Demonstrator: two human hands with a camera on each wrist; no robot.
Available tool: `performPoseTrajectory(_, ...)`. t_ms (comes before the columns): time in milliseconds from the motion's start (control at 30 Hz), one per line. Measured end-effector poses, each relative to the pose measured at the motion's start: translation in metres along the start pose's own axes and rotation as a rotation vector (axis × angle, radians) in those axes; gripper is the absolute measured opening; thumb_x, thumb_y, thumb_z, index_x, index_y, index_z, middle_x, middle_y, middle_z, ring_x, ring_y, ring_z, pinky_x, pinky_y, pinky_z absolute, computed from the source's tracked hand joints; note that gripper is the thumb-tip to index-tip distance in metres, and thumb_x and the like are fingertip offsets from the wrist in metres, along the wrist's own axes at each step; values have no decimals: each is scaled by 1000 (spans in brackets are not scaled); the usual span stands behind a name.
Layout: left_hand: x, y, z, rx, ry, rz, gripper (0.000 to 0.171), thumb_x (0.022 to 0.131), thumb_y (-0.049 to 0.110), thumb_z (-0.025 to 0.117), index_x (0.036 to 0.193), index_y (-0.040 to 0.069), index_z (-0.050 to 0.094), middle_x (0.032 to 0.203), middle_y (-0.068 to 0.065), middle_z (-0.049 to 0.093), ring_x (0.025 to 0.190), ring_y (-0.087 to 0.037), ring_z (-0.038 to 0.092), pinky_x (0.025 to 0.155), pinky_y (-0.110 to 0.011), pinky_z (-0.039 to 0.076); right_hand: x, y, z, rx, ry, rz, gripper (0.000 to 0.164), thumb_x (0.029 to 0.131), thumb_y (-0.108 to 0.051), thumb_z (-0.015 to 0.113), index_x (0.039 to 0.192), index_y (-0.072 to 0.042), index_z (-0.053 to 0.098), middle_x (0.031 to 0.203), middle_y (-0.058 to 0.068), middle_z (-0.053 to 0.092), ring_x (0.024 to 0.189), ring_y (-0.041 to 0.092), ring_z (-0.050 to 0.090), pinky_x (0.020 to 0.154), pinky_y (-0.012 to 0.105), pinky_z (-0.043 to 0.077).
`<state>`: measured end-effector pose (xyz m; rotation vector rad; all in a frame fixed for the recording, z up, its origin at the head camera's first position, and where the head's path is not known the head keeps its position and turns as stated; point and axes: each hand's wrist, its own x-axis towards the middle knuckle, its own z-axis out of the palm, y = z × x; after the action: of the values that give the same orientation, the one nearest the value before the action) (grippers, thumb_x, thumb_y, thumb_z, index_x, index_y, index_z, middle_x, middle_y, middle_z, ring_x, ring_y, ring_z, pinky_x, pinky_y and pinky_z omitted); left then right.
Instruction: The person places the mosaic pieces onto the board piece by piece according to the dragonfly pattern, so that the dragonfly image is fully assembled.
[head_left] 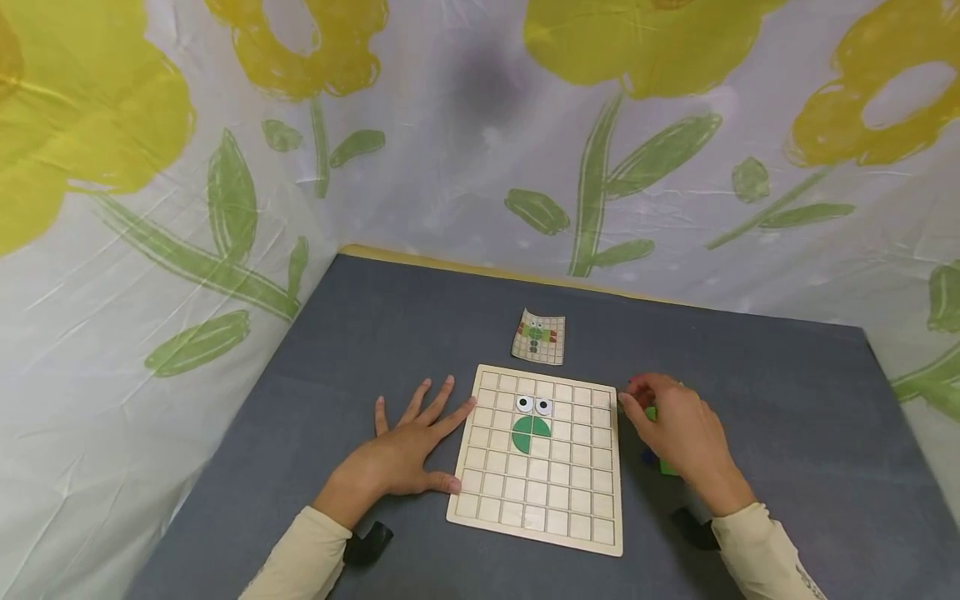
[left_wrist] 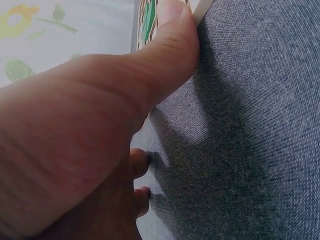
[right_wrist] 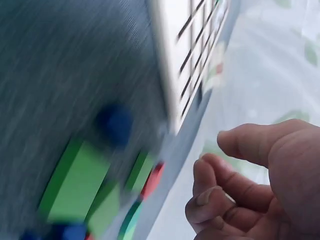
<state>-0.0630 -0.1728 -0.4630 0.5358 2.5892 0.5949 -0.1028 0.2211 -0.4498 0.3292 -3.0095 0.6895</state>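
A light wooden grid board (head_left: 555, 496) lies on the dark table. On it are two eye pieces (head_left: 543, 407) and three green quarter-circle pieces (head_left: 522, 442) below them. My left hand (head_left: 397, 458) spreads its fingers at the board's left edge, thumb and a fingertip touching the rim. Past the right edge, my right hand (head_left: 678, 429) hovers over loose pieces with fingers loosely bent. In the right wrist view a gap shows between thumb and forefinger, with nothing in it. Under that hand lie green blocks (right_wrist: 75, 182), a blue piece (right_wrist: 114, 125) and a red piece (right_wrist: 152, 180), partly hidden in the head view.
Behind the board lies a small pattern card (head_left: 538, 337) showing a figure with eyes, green, red and dark parts on a grid. The dark table (head_left: 405, 333) meets a curtain with yellow flowers (head_left: 480, 167) at the back and sides.
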Motion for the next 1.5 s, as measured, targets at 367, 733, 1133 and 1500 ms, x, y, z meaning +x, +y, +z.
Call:
performPoseTrajectory(367, 1, -3, 1, 18, -11, -14, 113, 82, 57, 84, 171, 35, 19, 179, -4, -2, 163, -39, -7, 111, -87, -8, -5, 34, -13, -83, -22, 107, 37, 102, -31, 72, 125, -2, 72, 110, 17, 71, 72, 25, 68, 48, 36, 48)
performPoseTrajectory(733, 2, -2, -1, 16, -8, -1, 113, 82, 56, 84, 171, 34, 18, 179, -5, -3, 163, -39, -8, 110, -87, -8, -6, 45, -13, -110, -35, 136, 41, 102, -35, 72, 121, 2, 72, 115, 25, 67, 75, 28, 68, 49, 39, 51)
performPoseTrajectory(1133, 2, -3, 1, 26, -19, -3, 113, 83, 57, 83, 171, 35, 17, 179, -4, -3, 163, -38, -9, 110, -87, -8, -1, 47, -8, -138, -44, 137, 41, 99, -28, 75, 118, 7, 70, 111, 27, 65, 71, 29, 66, 51, 43, 53)
performPoseTrajectory(1500, 0, 0, -2, 16, -16, -10, 112, 83, 56, 84, 171, 34, 18, 179, -5, -3, 163, -39, -8, 111, -87, -8, 9, 49, -6, -149, -32, 114, 37, 98, -27, 77, 117, 4, 71, 112, 29, 64, 71, 32, 65, 52, 47, 53)
